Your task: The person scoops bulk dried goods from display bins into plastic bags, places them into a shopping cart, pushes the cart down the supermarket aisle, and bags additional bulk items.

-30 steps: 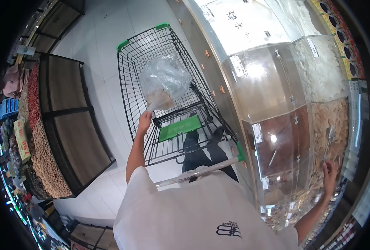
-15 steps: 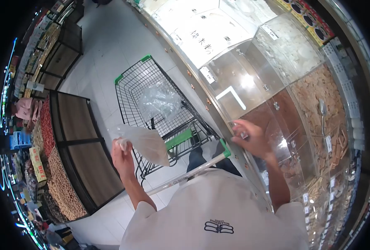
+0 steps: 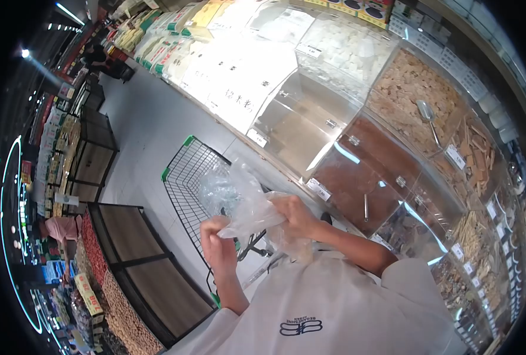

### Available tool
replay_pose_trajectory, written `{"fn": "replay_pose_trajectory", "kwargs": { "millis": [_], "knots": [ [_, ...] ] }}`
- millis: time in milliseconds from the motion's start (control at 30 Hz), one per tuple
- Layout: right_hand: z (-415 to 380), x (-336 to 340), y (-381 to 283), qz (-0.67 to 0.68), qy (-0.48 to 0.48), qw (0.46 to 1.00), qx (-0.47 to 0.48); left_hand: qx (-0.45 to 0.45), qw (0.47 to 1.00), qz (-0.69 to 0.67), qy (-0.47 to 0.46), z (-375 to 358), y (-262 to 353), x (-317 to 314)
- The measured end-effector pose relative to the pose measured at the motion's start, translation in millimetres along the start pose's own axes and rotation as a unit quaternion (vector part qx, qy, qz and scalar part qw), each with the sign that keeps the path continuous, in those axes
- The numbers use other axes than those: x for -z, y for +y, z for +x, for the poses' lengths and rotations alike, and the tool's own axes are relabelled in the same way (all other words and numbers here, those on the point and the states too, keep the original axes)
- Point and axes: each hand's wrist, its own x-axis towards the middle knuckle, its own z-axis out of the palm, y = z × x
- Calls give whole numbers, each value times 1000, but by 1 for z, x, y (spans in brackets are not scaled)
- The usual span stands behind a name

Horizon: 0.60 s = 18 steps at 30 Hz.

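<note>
Both hands are at a clear plastic bag (image 3: 252, 204) in front of my chest, above the shopping cart. My left hand (image 3: 218, 245) pinches one edge of the bag with the fingers closed. My right hand (image 3: 295, 214) grips its gathered upper part from the other side. The bag's lower end (image 3: 295, 245) hangs near my shirt with pale contents I cannot make out. Beneath it stands the wire shopping cart (image 3: 186, 195) with green corners. Another clear plastic bag (image 3: 218, 189) lies inside the cart.
Clear lidded bins line the right side, one with brown powder (image 3: 363, 171) and one with pale brown pieces and a metal scoop (image 3: 427, 118). To the left stands a wooden display (image 3: 156, 266) of nuts and red goods. A person in pink (image 3: 62, 228) is beyond it.
My right hand has moved left from the bins and now grips the bag. The bag has shifted right, in front of my chest. The view has turned, showing more of the aisle.
</note>
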Motion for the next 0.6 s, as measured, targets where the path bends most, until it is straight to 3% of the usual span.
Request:
{"fn": "replay_pose_trajectory", "kwargs": {
  "millis": [33,100,133,200,233,267,300,333,367,433,467,500,600],
  "knots": [
    [-4,14,-2,-25,5,999,22,35,997,-6,71,2,-19,-1],
    [-18,48,-11,-76,19,995,60,199,955,-60,211,-2,-57,-14],
    [-24,66,-19,-50,-31,998,4,247,954,-112,124,-12,-81,-8],
    [-31,93,-27,-33,28,999,11,257,965,-46,10,-39,-157,3],
    [-34,104,-32,-25,55,998,16,295,953,-73,9,-47,-170,-19],
    [-37,112,-39,97,86,991,-33,334,937,-99,10,-54,-183,-41],
    [-39,116,-45,136,150,976,-80,444,857,-258,36,-48,-170,-74],
    [-39,116,-52,175,211,954,-125,388,916,-94,-47,-44,-174,-91],
    [-41,121,-49,210,241,938,-132,314,938,74,-127,-40,-177,-106],
    [-43,134,-44,263,288,911,-134,324,928,-41,-182,-21,-185,-127],
    [-43,143,-43,281,304,901,-131,401,848,-313,-145,-8,-193,-134],
    [-42,154,-42,299,319,891,-127,447,693,-557,-95,6,-197,-145],
    [-34,186,-21,326,419,841,-108,440,814,-363,-113,34,-185,-179]
  ]
}}
